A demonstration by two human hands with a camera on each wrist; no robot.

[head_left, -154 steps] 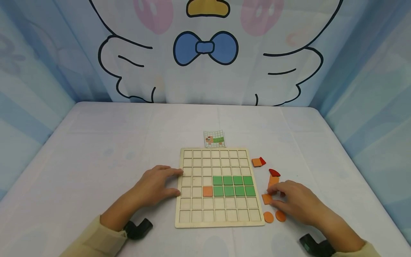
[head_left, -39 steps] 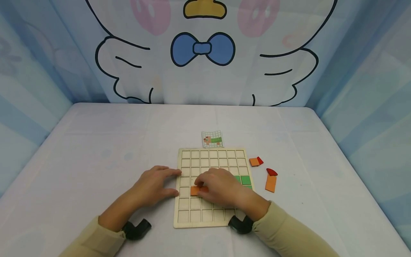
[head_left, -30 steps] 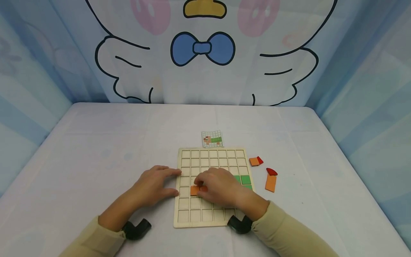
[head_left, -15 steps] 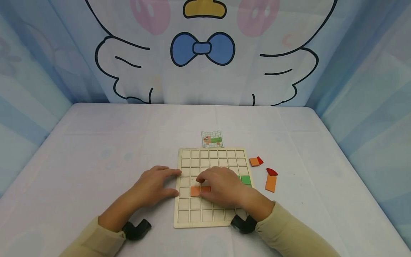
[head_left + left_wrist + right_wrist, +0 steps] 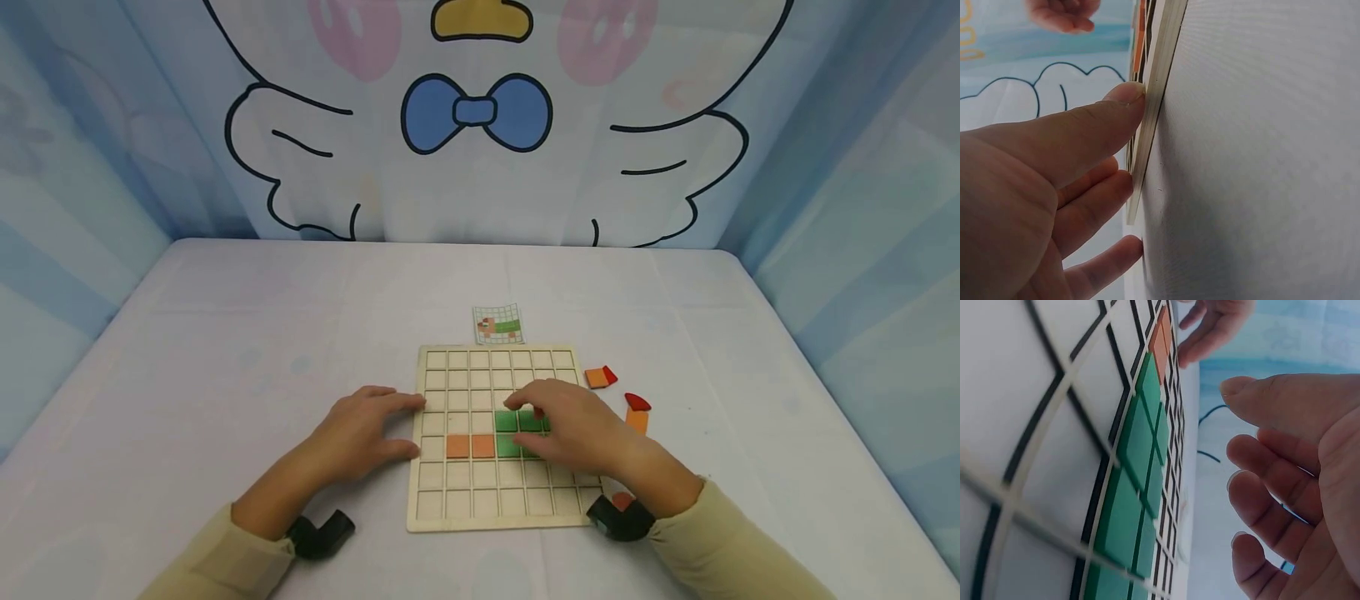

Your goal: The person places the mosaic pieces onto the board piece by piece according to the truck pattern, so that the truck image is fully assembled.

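A wooden grid board (image 5: 465, 504) lies on the table. Two orange square tiles (image 5: 470, 447) sit side by side in one row, left of a block of green square tiles (image 5: 507, 422). My left hand (image 5: 365, 435) touches the board's left edge with its thumb and fingertips, its fingers extended, as the left wrist view also shows. Over the green tiles hovers my right hand (image 5: 573, 425), fingers loosely bent and apart from the thumb. In the right wrist view nothing lies between the right hand's fingers (image 5: 1266, 456). That hand hides some green tiles.
Behind the board lies a small picture card (image 5: 498, 324) with a gridded pattern. To the right are an orange square (image 5: 596, 378) with a red piece (image 5: 611, 375), a red rounded piece (image 5: 637, 402) by an orange piece (image 5: 637, 421), and an orange disc (image 5: 622, 500) partly hidden by the wrist camera.
A second orange tile now sits left of the first. My right hand carried it from the right side, let go, and has drawn back rightward over the green tiles. My left hand stays put.
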